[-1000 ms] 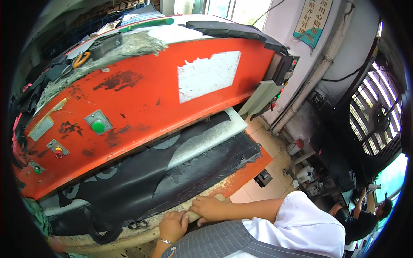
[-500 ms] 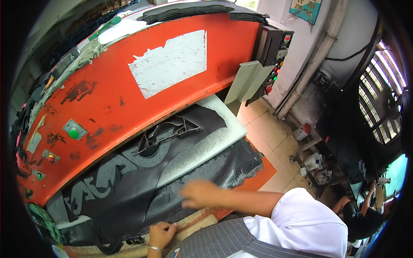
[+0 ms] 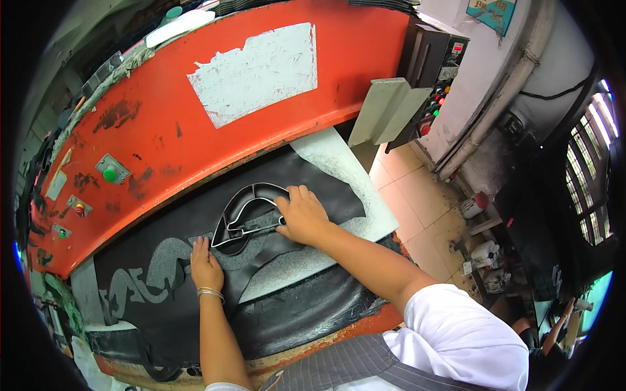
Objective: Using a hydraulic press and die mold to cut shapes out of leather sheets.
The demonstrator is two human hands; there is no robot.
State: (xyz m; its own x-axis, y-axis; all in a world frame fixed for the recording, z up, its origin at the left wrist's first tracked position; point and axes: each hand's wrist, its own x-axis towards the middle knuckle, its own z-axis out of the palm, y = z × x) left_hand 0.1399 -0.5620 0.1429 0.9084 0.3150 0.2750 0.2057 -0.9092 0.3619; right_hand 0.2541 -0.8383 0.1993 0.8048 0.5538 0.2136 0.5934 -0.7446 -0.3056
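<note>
A metal cutting die (image 3: 259,229) with a curved outline and a straight crossbar lies on a black sheet of leather-like material (image 3: 176,326). My right hand (image 3: 304,216) grips the die's right end, its fingers curled over the rim. Flat on the sheet rests my left hand (image 3: 206,268), fingers stretched out, its fingertips beside the die's left end. Curved cut-outs (image 3: 163,270) to the left of the die show a grey, speckled surface below. A white cutting board (image 3: 373,212) sticks out from under the sheet at the right.
The orange beam of a press (image 3: 156,163) spans the far side, with a green push button (image 3: 109,174) on it. A bent grey-green plate (image 3: 385,111) stands beside a control box (image 3: 433,78). Tiled floor (image 3: 417,195) lies to the right.
Both hands have moved forward from the near edge, the right onto the die and the left onto the sheet. The die now sits turned, its open outline facing up.
</note>
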